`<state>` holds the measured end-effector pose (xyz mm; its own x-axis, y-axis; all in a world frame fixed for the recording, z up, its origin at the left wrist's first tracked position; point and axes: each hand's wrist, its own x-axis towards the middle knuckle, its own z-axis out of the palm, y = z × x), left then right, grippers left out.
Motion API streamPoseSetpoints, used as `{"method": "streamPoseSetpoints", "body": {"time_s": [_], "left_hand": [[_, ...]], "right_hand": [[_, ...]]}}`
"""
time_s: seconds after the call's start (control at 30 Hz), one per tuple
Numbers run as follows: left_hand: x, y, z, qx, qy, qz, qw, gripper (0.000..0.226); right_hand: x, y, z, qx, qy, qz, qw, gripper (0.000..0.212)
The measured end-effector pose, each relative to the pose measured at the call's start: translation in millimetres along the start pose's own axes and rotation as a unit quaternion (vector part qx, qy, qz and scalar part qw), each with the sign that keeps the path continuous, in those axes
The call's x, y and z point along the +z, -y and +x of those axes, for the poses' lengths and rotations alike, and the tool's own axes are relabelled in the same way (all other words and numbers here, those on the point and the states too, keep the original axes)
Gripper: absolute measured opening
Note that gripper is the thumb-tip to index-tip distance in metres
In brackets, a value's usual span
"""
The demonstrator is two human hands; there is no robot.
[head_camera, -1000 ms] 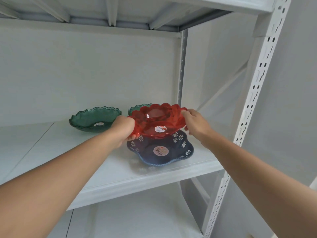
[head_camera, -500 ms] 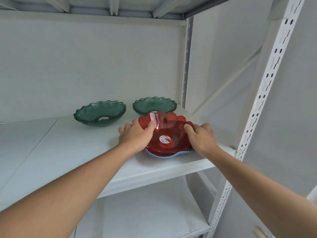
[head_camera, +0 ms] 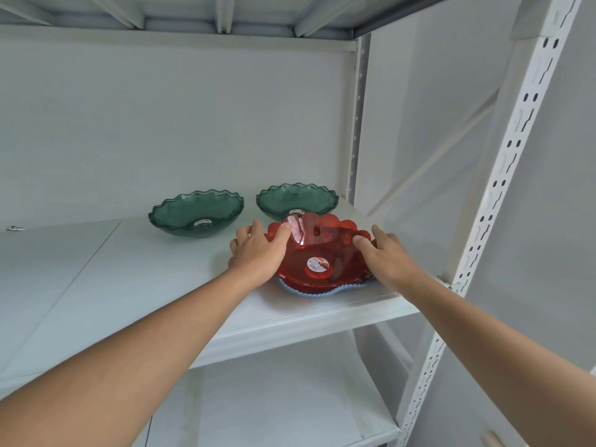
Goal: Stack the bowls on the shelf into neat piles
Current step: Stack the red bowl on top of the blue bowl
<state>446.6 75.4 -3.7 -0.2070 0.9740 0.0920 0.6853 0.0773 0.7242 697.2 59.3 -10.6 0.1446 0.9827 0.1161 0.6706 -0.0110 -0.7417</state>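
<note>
Shelf (head_camera: 96,285), white, shoulder height. Far left, a small metal bit (head_camera: 14,228) lies on the board; not relevant.

Left green bowl (head_camera: 196,212) sits alone toward the back, upright, sticker inside. Right green bowl (head_camera: 297,201) stands just behind the red one, apart from its twin. Both unstacked.

Left hand (head_camera: 258,253) rests over the left rim of the red bowl (head_camera: 317,253), fingers (head_camera: 246,229) spread, thumb hooked inside the scalloped edge. The red bowl is nested in a blue bowl (head_camera: 309,293), of which only a pale wavy rim shows underneath, near the shelf's front right corner.

Right hand (head_camera: 388,256) lies on the right rim, fingers loosely spread, thumb pressing the inner wall.

Judgement: step in hand is seating the red bowl squarely. To do it well, press down evenly on both sides, turn the bowl slightly until the scallops line up with the rim below, check for rocking, then let go outward without dragging the pile toward the front edge. Green pair likely next.
</note>
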Motion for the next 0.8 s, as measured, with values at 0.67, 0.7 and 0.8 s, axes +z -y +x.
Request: {"method": "streamPoseSetpoints", "body": {"time_s": [0.67,0.7,0.8], "left_hand": [[-54,42,-30,0.097,-0.098,-0.064,0.988,0.083],[-58,43,-35,0.103,-0.098,-0.066,0.988,0.083],[-71,44,-48,0.118,-0.092,-0.084,0.985,0.083]], "right_hand": [[-20,22,-2,-0.124,-0.021,-0.011,0.992,0.074],[-21,25,-7,-0.123,-0.026,-0.01,0.992,0.073],[-23,34,-27,-0.127,-0.036,-0.014,0.991,0.071]]}}
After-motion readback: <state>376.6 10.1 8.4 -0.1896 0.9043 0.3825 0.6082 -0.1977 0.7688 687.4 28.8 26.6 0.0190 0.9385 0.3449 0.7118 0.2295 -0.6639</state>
